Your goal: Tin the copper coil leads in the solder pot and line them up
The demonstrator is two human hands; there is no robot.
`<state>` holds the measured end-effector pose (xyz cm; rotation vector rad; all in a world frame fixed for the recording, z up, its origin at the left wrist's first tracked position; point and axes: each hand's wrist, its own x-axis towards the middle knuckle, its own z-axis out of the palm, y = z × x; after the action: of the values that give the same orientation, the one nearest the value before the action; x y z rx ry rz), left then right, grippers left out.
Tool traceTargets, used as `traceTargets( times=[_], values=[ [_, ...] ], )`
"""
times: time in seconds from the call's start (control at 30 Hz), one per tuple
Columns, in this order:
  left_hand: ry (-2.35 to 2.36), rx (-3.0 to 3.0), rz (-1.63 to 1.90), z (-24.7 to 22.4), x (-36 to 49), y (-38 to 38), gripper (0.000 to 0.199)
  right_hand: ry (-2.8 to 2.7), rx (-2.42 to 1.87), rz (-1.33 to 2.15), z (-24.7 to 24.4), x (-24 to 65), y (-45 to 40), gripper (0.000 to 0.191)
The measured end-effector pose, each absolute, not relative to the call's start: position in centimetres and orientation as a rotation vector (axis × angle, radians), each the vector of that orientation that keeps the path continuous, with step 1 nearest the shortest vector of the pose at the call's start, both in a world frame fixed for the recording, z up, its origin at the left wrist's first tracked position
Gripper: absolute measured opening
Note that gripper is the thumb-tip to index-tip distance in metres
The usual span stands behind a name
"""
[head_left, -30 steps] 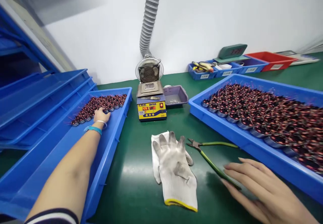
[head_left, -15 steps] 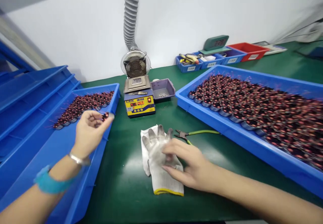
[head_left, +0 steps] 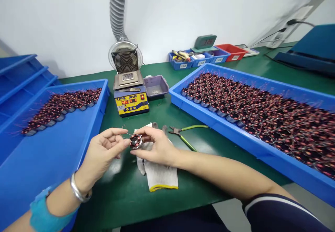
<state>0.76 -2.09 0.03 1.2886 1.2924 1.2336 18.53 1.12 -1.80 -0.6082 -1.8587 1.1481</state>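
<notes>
A small round motor stator (head_left: 135, 141), a metal ring with dark, copper-coloured coils inside, is held above the bench in front of me. My right hand (head_left: 154, 146) grips its rim between thumb and fingers. At its left side, my left hand (head_left: 108, 144) is closed in a pinch around the thin wire leads, its thumb tip close against the ring. Below my right hand lie white work gloves (head_left: 162, 176) with grey fingertips and a yellow cuff edge. Just beyond the gloves, green-handled cutting pliers (head_left: 176, 131) rest with their handles spread.
Blue trays of similar stators stand at the left (head_left: 65, 134) and right (head_left: 209, 111). Behind the hands are a yellow-fronted solder pot (head_left: 132, 103) under a fume hose (head_left: 117, 12) and a purple bin (head_left: 163, 89). Small blue boxes (head_left: 183, 65) and a red box (head_left: 231, 52) line the wall.
My left hand has come rightward from the left tray with the stator. My right hand, formerly hovering over the gloves, now grips the stator too. The camera view has shifted.
</notes>
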Motion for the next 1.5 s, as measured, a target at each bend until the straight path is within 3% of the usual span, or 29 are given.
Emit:
traceTargets(
  times=[0.17, 0.37, 0.47, 0.73, 0.87, 1.03, 1.5],
  values=[
    [1.382, 1.271, 1.221, -0.4, 0.8, -2.0, 0.037, -1.989, -0.622, 1.207, -1.7, 18.6, 1.1, 0.039],
    [1.283, 0.931, 1.761, 0.5, 0.3, -0.6, 0.034, -1.997, -0.658, 1.251, -0.8, 19.0, 1.6, 0.036],
    [1.186, 0.879, 1.825, 0.5, -0.1, 0.2, 0.038, -1.957, -0.653, 1.284, 0.0, 19.0, 1.9, 0.037],
    [1.361, 1.244, 1.306, -1.7, 0.8, 0.3, 0.055, -1.848, -0.742, 1.177, 4.1, 18.2, 8.7, 0.046],
    [1.385, 1.563, 1.019, -2.3, 1.0, 0.0, 0.054, -1.888, -0.960, 0.882, 8.3, 15.7, 15.2, 0.026],
    [1.436, 1.729, 0.831, -2.7, 0.8, 0.0, 0.056, -1.945, -1.207, 0.321, 11.9, 11.6, 22.0, 0.030],
    [1.446, 1.841, 0.648, -3.2, 0.6, 0.1, 0.055, -2.056, -1.493, 0.102, 11.1, 8.7, 25.9, 0.044]
  ],
)
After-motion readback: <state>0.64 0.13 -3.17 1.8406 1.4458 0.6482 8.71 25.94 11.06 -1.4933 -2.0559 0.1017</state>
